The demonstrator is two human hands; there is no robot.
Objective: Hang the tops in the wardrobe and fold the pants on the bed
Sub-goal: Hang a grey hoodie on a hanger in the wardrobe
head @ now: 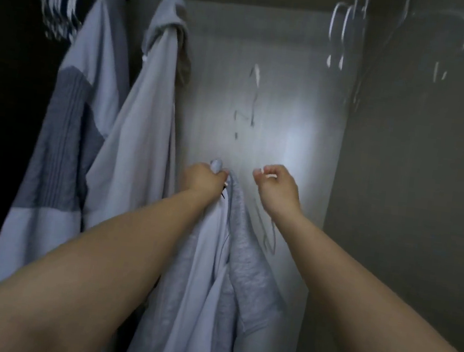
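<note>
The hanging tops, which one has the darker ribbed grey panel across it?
The left of the two hung tops, the colour-block top. The hooded top beside it is plain pale grey, and the top in the left hand is not yet hung.

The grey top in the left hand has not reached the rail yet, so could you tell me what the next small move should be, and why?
Probably lift it toward the rail's open stretch. The left hand grips the grey top well below the rail, while two hung tops fill the left side. The right hand is curled by a thin, blurred hanger wire; whether it grips this is unclear.
</note>
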